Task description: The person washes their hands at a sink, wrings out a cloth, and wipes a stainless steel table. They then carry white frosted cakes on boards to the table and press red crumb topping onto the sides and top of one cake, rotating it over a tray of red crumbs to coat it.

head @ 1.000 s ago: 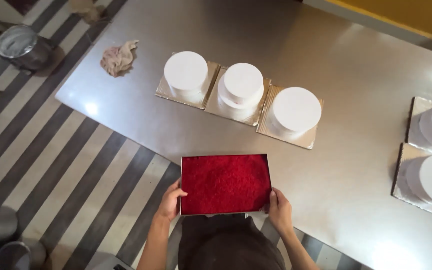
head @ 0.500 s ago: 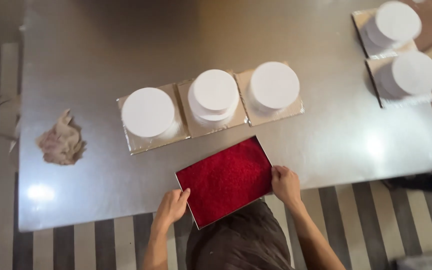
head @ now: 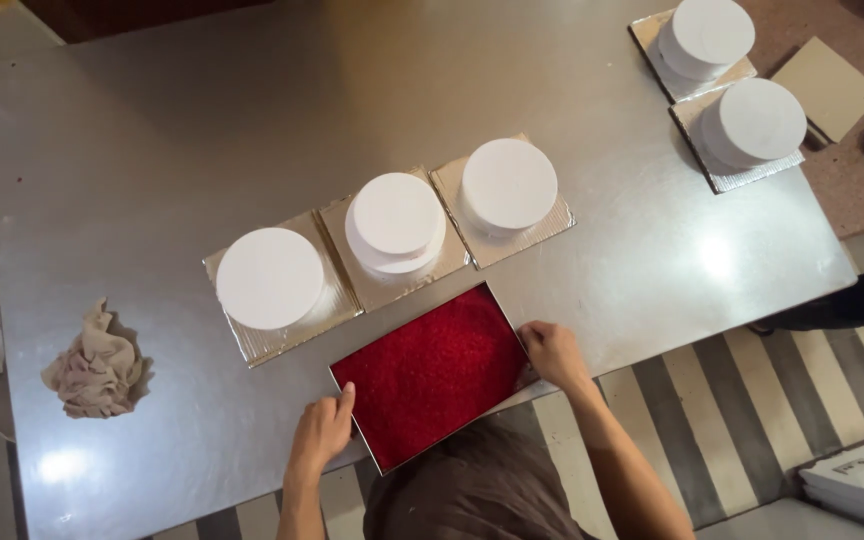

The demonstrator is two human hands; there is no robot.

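Red crumbs fill a shallow rectangular tray (head: 430, 375) that lies at the near edge of the steel table (head: 152, 150), turned a little so that one corner points toward the person. In the head view the left hand (head: 320, 436) grips the tray's left edge, with the fingers curled over the rim, and the right hand (head: 550, 352) presses on the right edge with the fingers bent around it (both hands are closed on the tray, not spread wide). Just behind the tray three white round cakes stand in a slanted row, each on its own silver board: the left cake (head: 270, 278), the middle cake (head: 395, 220), which has two tiers, and the right cake (head: 509, 186). The tray's far corner is just beside the boards of the middle and right cakes. A crumpled beige cloth (head: 95, 365) lies near the table's left edge, well apart from the tray. At the far right corner two more white cakes (head: 734, 75) sit on silver boards. The floor (head: 752, 420) under the table has grey and white stripes.
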